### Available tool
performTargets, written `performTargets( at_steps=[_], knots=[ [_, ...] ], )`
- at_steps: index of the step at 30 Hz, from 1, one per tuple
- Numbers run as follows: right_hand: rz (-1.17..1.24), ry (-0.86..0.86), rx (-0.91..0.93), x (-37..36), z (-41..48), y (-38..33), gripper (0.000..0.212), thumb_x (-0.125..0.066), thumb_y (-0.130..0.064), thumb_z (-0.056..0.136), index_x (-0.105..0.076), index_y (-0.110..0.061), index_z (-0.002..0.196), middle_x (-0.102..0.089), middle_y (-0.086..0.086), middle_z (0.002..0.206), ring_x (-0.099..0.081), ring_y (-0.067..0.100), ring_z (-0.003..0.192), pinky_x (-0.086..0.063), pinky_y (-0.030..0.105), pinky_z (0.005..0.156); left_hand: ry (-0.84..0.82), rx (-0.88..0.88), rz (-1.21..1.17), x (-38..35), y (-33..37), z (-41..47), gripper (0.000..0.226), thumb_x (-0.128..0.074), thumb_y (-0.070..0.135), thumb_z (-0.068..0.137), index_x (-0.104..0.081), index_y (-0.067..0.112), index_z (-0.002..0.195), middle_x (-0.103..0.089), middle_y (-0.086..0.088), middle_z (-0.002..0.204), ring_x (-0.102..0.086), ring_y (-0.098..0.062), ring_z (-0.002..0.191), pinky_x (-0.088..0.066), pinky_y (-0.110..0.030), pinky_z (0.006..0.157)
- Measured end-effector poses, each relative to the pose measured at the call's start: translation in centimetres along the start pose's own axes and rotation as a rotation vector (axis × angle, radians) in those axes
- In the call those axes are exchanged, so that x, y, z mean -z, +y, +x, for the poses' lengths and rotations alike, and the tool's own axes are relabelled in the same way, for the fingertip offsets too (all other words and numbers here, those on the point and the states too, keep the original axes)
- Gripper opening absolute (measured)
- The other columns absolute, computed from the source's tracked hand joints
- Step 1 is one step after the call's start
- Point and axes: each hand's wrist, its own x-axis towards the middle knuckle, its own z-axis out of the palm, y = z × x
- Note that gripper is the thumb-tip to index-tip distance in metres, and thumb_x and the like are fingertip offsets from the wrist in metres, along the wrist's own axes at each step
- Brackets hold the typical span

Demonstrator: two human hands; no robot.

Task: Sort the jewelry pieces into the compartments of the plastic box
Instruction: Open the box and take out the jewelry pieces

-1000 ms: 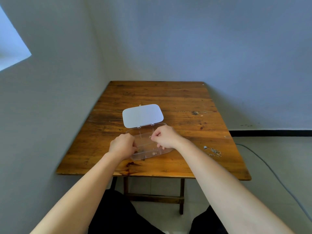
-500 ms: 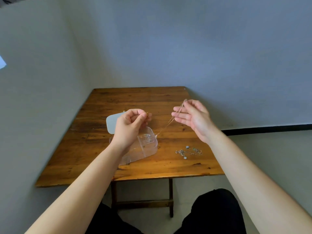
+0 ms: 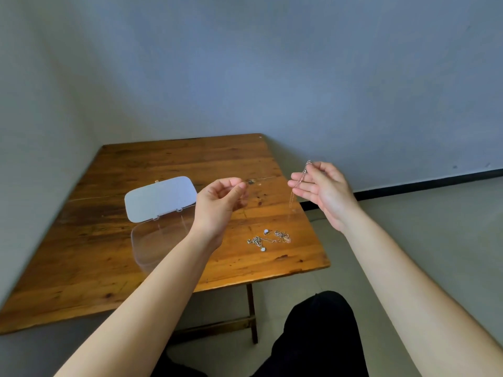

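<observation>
The clear plastic box (image 3: 152,240) lies on the wooden table (image 3: 81,268) with its white lid (image 3: 160,198) folded open behind it. My left forearm hides the box's right part and its compartments. My left hand (image 3: 221,200) hovers above the table right of the lid, thumb and forefinger pinched together, with nothing visible between them. My right hand (image 3: 324,190) is raised over the table's right edge and pinches a thin chain (image 3: 298,183) that dangles from its fingers. Several silver jewelry pieces (image 3: 269,238) lie in a loose heap near the table's front right.
The table stands in a corner with grey walls behind and to the left. Its right edge (image 3: 307,213) and front edge drop to a pale floor. A table leg (image 3: 251,311) and my dark-trousered knee (image 3: 321,322) are below the front edge.
Both hands lifted off the box. My right hand drew a thin chain up and out to the right. The view swung right, so the table now sits further left.
</observation>
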Motion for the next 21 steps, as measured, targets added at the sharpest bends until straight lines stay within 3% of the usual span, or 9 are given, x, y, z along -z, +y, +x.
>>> performTargets(
  at_steps=[4,9,11,15,18,21],
  knots=[
    [-0.051,0.028,-0.043,1.0,0.6,2.4,0.016,-0.055,-0.025,0.104,-0.055,-0.011,0.11,-0.074,0.016,0.103,-0.076,0.027,0.093,-0.061,0.037,0.083,0.054,0.065,0.138,1.0,-2.7,0.0,0.005,-0.071,0.015,0.09,-0.073,0.013,0.094,-0.074,-0.002,0.08,-0.07,-0.013,0.077,-0.057,-0.025,0.068],
    [-0.345,-0.005,-0.154,1.2,1.0,7.3,0.025,-0.055,-0.026,0.103,-0.056,-0.009,0.121,-0.072,0.011,0.107,-0.075,0.019,0.091,-0.061,0.033,0.08,0.099,0.211,0.321,2.2,-6.3,-0.5,0.003,-0.07,0.012,0.091,-0.073,0.012,0.092,-0.072,-0.003,0.08,-0.065,-0.018,0.075,-0.059,-0.035,0.075],
    [-0.467,-0.023,-0.206,1.3,1.2,9.0,0.021,-0.057,-0.024,0.102,-0.058,-0.01,0.118,-0.071,0.011,0.11,-0.072,0.019,0.095,-0.06,0.035,0.085,0.103,0.268,0.411,2.4,-7.5,-0.7,0.004,-0.07,0.013,0.091,-0.071,0.016,0.093,-0.072,-0.004,0.086,-0.064,-0.018,0.08,-0.058,-0.038,0.077],
    [-0.74,-0.028,-0.218,1.7,1.7,10.9,0.014,-0.056,-0.018,0.1,-0.067,-0.016,0.108,-0.069,0.005,0.114,-0.065,0.022,0.108,-0.053,0.044,0.098,0.086,0.267,0.559,2.2,-8.3,-1.1,0.008,-0.066,0.017,0.094,-0.068,0.021,0.1,-0.07,-0.001,0.1,-0.065,-0.017,0.09,-0.055,-0.027,0.073],
    [-0.865,-0.004,-0.177,1.6,2.3,11.2,0.024,-0.054,-0.019,0.101,-0.069,-0.016,0.119,-0.064,0.002,0.13,-0.059,0.022,0.12,-0.046,0.035,0.101,0.069,0.253,0.527,2.2,-7.6,-1.0,0.01,-0.062,0.019,0.095,-0.066,0.021,0.105,-0.07,-0.003,0.103,-0.064,-0.017,0.089,-0.055,-0.027,0.068],
    [-0.93,0.001,-0.124,0.9,3.0,10.9,0.026,-0.053,-0.022,0.101,-0.068,-0.02,0.123,-0.064,0.0,0.133,-0.057,0.019,0.122,-0.043,0.033,0.098,0.063,0.215,0.376,2.8,-5.8,-0.5,0.01,-0.061,0.016,0.096,-0.067,0.017,0.104,-0.069,-0.007,0.105,-0.067,-0.022,0.099,-0.059,-0.036,0.08]
  ],
)
